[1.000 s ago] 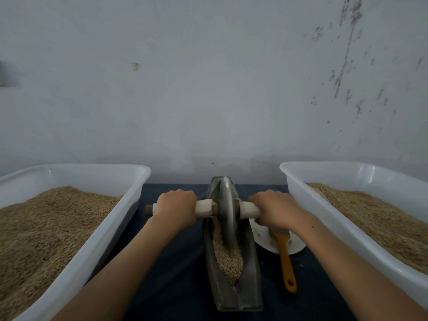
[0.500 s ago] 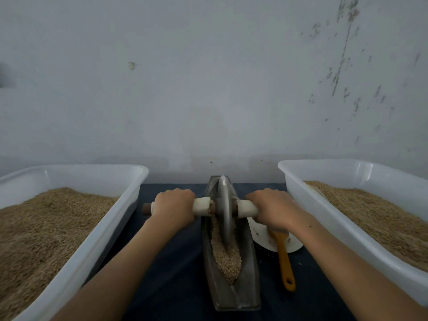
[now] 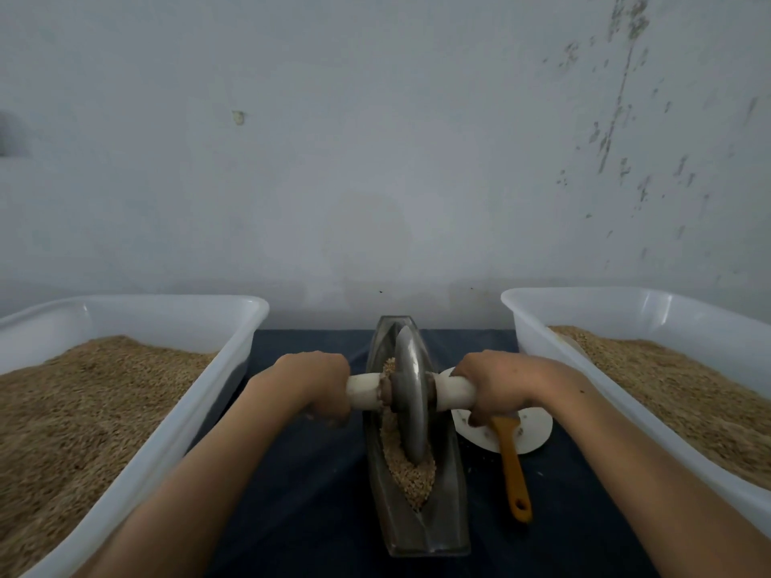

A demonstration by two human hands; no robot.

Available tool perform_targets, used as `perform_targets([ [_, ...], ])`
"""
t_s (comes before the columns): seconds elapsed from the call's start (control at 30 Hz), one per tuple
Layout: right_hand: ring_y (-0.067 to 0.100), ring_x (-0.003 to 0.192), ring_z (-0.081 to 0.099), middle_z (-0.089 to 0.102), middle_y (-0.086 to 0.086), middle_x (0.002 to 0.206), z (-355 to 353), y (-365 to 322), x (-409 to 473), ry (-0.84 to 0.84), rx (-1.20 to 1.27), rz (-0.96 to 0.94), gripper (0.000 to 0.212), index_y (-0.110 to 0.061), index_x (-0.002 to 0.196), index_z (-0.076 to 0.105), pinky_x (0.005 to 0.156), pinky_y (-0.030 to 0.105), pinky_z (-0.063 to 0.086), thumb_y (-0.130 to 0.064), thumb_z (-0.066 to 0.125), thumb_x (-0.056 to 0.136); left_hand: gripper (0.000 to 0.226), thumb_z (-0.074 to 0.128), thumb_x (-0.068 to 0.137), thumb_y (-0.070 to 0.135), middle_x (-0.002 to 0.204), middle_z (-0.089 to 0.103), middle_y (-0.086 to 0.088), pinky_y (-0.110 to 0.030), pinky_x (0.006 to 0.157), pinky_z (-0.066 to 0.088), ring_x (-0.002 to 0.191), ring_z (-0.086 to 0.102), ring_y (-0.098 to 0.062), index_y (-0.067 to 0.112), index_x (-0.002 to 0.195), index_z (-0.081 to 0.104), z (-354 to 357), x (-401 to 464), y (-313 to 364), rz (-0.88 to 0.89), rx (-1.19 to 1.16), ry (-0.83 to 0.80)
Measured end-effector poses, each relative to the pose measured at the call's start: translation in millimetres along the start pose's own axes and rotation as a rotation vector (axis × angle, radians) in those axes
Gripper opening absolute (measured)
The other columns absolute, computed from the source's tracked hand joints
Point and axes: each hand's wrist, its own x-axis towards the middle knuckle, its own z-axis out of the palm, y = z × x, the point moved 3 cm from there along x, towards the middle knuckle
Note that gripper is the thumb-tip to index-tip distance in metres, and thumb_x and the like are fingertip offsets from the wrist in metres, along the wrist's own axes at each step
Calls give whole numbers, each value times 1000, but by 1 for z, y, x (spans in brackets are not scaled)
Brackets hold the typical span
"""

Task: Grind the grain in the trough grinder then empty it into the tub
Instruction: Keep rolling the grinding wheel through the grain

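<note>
A dark metal boat-shaped trough grinder [image 3: 452,515] lies lengthwise on the dark cloth in the middle. Tan grain [image 3: 411,479] fills its groove. A metal grinding wheel [image 3: 411,404] stands upright in the groove on a pale wooden axle handle [image 3: 365,390]. My left hand [image 3: 311,385] is closed on the left end of the axle. My right hand [image 3: 502,385] is closed on the right end. Two white plastic tubs of grain flank the trough: the left tub [image 3: 175,431] and the right tub [image 3: 617,415].
A white dish [image 3: 530,435] lies right of the trough, with an orange-handled brush [image 3: 513,473] resting on it, handle toward me. A pale wall rises close behind the table. Both tubs leave only a narrow strip of dark cloth [image 3: 317,494] around the trough.
Both hands have drawn the wheel toward me along the trough; it now sits near the middle rather than the far end. Grain shows behind the wheel.
</note>
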Motion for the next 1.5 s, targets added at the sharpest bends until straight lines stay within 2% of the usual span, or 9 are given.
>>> perform_targets([
  [0.1, 16, 93, 61, 66, -1, 106, 0, -1, 4, 66, -50, 0, 36, -24, 115, 60, 74, 30, 48, -22, 72, 80, 44, 70, 76, 33, 94, 61, 1, -30, 70, 40, 78, 52, -16, 18, 114, 55, 0, 0, 0, -22, 9, 50],
  [0.23, 14, 76, 54, 63, -5, 93, 1, -2, 9, 333, -152, -12, 18, -32, 90, 50, 56, 25, 33, -19, 60, 84, 30, 61, 83, 31, 100, 62, 0, -30, 69, 37, 86, 57, -19, 20, 110, 57, 0, 4, 2, -55, 54, 312],
  [0.37, 18, 80, 56, 64, -2, 95, 7, 0, 14, 532, -167, 1, 16, -30, 86, 41, 63, 30, 33, -19, 53, 89, 20, 56, 86, 26, 97, 61, 2, -29, 68, 35, 86, 57, -18, 22, 106, 56, 3, 5, 4, -62, 33, 486],
  [0.6, 15, 86, 59, 61, -4, 96, -1, -1, 9, 217, -172, -35, 27, -26, 110, 58, 62, 26, 38, -23, 66, 84, 40, 68, 78, 31, 95, 60, 1, -30, 70, 41, 80, 52, -17, 18, 113, 56, 3, 5, -2, -30, 18, 149],
  [0.77, 13, 82, 57, 56, -8, 87, -2, 1, 6, 85, -96, -36, 30, -27, 106, 58, 58, 24, 38, -24, 72, 80, 41, 71, 72, 29, 84, 62, 1, -29, 68, 43, 76, 58, -17, 14, 108, 60, 2, 3, -3, -13, -23, 19],
  [1.07, 16, 75, 53, 61, -5, 87, 7, 1, 16, 598, -144, -15, 15, -30, 86, 40, 62, 30, 32, -21, 51, 91, 19, 55, 88, 27, 101, 61, 1, -29, 67, 36, 91, 59, -19, 22, 106, 52, 3, 7, 3, -57, 45, 531],
  [1.17, 15, 78, 54, 57, -7, 85, 6, 1, 14, 543, -141, -27, 14, -30, 87, 43, 64, 29, 34, -21, 53, 90, 22, 56, 87, 28, 102, 61, 0, -30, 68, 36, 91, 59, -19, 22, 108, 54, 4, 8, 2, -40, 48, 493],
  [1.4, 13, 83, 56, 61, -5, 96, -3, -3, 2, 108, -129, -43, 34, -25, 113, 60, 58, 23, 36, -23, 71, 81, 43, 72, 73, 33, 83, 58, 3, -30, 69, 44, 77, 55, -17, 17, 110, 58, 5, 5, -5, 5, -29, 32],
  [1.5, 14, 91, 58, 64, -2, 106, -3, -3, 1, 67, -86, -31, 40, -25, 120, 59, 69, 26, 41, -23, 71, 82, 44, 72, 73, 32, 83, 56, 3, -30, 69, 43, 77, 56, -17, 17, 111, 57, 4, 5, -4, 2, -19, 30],
])
